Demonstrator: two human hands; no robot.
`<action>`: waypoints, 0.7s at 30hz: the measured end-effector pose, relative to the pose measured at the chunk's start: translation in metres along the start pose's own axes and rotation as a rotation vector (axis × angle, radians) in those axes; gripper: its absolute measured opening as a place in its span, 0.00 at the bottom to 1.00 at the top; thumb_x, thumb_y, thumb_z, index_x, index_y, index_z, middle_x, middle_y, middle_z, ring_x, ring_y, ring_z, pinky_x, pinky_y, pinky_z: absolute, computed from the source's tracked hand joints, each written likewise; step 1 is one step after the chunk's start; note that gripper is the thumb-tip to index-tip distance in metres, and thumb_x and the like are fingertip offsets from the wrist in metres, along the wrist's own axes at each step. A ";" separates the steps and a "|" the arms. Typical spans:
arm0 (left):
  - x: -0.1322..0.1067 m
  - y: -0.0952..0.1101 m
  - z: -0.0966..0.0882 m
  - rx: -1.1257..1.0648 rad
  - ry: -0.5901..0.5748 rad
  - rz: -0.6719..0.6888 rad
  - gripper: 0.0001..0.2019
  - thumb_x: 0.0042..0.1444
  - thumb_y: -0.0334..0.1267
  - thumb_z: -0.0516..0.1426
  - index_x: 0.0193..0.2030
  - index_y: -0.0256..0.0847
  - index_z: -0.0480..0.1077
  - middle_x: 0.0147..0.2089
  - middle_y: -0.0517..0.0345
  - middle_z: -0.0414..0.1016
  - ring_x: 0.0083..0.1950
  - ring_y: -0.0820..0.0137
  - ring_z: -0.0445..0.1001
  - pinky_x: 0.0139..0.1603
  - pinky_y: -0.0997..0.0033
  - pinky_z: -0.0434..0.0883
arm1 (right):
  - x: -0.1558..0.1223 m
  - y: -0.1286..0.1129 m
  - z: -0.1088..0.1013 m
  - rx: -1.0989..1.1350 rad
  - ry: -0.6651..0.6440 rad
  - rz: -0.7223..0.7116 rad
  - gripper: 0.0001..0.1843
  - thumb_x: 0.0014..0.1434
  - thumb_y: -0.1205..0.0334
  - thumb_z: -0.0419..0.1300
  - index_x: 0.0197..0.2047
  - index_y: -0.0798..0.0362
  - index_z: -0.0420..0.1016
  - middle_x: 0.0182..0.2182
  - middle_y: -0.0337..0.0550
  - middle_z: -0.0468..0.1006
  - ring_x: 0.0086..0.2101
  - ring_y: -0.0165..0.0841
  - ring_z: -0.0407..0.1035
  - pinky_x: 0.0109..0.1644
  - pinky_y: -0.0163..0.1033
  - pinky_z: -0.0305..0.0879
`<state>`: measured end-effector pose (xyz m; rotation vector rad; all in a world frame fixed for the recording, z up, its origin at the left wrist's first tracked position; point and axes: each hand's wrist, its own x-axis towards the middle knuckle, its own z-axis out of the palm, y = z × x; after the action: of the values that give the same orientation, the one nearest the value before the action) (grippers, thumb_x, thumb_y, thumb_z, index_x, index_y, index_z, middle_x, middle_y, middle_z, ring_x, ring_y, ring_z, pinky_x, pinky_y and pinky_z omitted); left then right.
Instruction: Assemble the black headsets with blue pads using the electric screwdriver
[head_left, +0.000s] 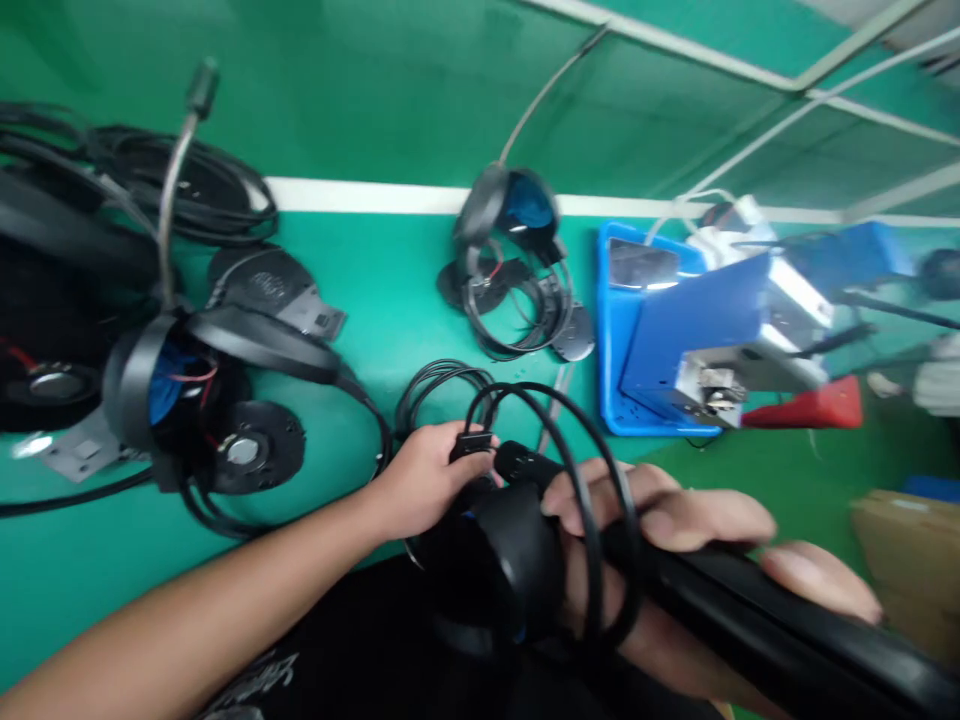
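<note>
Before my torso, a black headset (517, 555) hangs blurred, its ear cup towards me and glints of blue at its edges. My right hand (667, 515) wraps around a long black bar beside the cup, which looks like the headband and runs off at the lower right. Two loops of black cable (589, 500) pass across those fingers. My left hand (431, 475), closed at the cup's upper left, pinches a small black block (472, 442) with the cable coming out of it. Close to that block, a dark cylindrical tip (521, 462) shows. The left fingertips are partly hidden.
Opened headsets with exposed speakers (244, 450) and coiled cables (187, 185) crowd the green table's left. Another headset (510, 215) with a raised microphone boom stands at the back. On the right, a blue tray (609, 390) holds a blue device (697, 320) beside a red handle (806, 405).
</note>
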<state>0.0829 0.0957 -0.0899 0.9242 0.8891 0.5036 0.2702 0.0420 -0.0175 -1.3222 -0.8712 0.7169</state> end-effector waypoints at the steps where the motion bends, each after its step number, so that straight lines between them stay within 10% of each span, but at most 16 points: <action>1: -0.001 0.000 0.001 0.010 0.005 0.005 0.15 0.63 0.48 0.60 0.42 0.37 0.77 0.39 0.53 0.84 0.42 0.62 0.80 0.45 0.68 0.72 | 0.005 -0.001 -0.003 0.010 0.047 -0.043 0.21 0.55 0.31 0.53 0.48 0.27 0.73 0.35 0.38 0.74 0.29 0.43 0.75 0.22 0.49 0.69; 14: -0.003 -0.002 0.003 -0.057 0.133 -0.145 0.26 0.50 0.56 0.70 0.48 0.39 0.79 0.47 0.45 0.86 0.49 0.51 0.84 0.52 0.57 0.79 | 0.145 -0.012 -0.087 0.153 0.722 -0.720 0.34 0.72 0.42 0.25 0.48 0.51 0.66 0.27 0.36 0.72 0.14 0.28 0.66 0.16 0.34 0.61; 21: -0.002 0.008 0.007 -0.079 0.177 -0.204 0.32 0.41 0.57 0.74 0.47 0.37 0.78 0.45 0.43 0.86 0.48 0.46 0.85 0.48 0.51 0.81 | 0.177 0.023 -0.099 0.180 0.577 -0.761 0.39 0.70 0.45 0.20 0.48 0.54 0.68 0.28 0.34 0.68 0.16 0.23 0.65 0.22 0.34 0.65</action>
<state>0.0875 0.0950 -0.0804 0.7150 1.1030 0.4455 0.4465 0.1456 -0.0208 -0.8565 -0.7280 -0.1806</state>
